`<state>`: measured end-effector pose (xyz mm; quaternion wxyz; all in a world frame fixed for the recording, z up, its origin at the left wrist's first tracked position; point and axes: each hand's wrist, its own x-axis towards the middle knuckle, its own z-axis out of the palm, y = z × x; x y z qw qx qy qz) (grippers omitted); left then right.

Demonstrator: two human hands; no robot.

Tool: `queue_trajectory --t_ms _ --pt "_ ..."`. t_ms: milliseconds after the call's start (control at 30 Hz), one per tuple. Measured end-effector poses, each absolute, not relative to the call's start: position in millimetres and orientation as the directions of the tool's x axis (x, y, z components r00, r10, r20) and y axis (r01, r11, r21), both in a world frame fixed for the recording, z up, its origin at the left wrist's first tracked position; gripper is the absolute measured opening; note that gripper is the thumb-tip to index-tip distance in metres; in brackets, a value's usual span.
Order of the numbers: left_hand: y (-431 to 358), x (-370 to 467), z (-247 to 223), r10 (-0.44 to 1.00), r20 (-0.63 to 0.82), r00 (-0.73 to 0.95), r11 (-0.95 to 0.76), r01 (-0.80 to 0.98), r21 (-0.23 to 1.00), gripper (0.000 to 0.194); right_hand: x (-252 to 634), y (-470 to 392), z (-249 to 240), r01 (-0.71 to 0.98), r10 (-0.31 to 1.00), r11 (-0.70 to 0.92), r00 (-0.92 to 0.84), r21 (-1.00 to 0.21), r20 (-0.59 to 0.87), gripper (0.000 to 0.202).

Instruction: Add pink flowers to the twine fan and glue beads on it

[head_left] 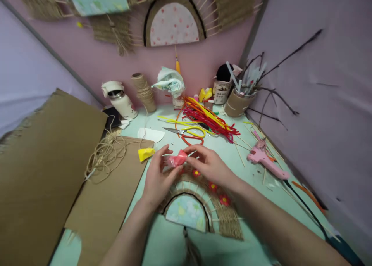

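Observation:
Between my fingertips is a small pink packet [178, 158] with a clear, shiny plastic wrapper; its contents look soft, like modelling clay. My left hand [158, 177] grips its wrapped left end, and my right hand [210, 167] pinches the right end. Just left of my left hand lies a small yellow packet [145, 154]. Below both hands rests a half-round woven twine piece [231, 221] with thin sticks, a floral cloth centre [186, 212] and a dark tassel. Several red flowers with yellow centres [213, 186] sit along its band, partly hidden by my hands.
Orange-and-yellow scissors [188, 134] lie open beyond my hands, near red and yellow pipe cleaners [212, 116]. A pink glue gun [267, 161] with its cord is at right. Cardboard [107, 204] and loose twine [106, 153] cover the left. Jars and a twine spool [143, 91] stand behind.

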<state>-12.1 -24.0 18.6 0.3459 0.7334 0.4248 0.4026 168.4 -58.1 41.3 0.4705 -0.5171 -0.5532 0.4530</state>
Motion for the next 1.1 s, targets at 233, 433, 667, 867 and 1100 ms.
queue_trajectory --t_ms 233,433,667,867,1100 --pt "-30 -15 23 0.968 0.091 0.232 -0.116 0.095 0.989 0.056 152 -64 38 -0.066 0.991 -0.119 -0.068 -0.991 -0.114 0.016" --pt "-21 -27 29 0.926 0.196 0.324 -0.279 0.232 0.932 0.024 158 -63 34 0.042 0.982 -0.127 -0.132 -0.991 -0.132 0.016" --pt "-25 -23 27 0.877 0.32 0.359 -0.435 0.306 0.847 0.034 167 -63 47 0.264 0.988 0.115 0.069 -0.958 0.138 0.016" --pt "-24 -21 24 0.829 0.469 0.304 -0.553 0.316 0.771 0.033 154 -68 76 0.451 0.925 0.347 -0.016 -0.823 0.381 0.009" --pt "-20 -22 25 0.842 0.526 0.117 -0.536 0.281 0.796 0.028 148 -40 85 0.567 0.901 0.428 -0.202 -0.704 0.385 0.015"
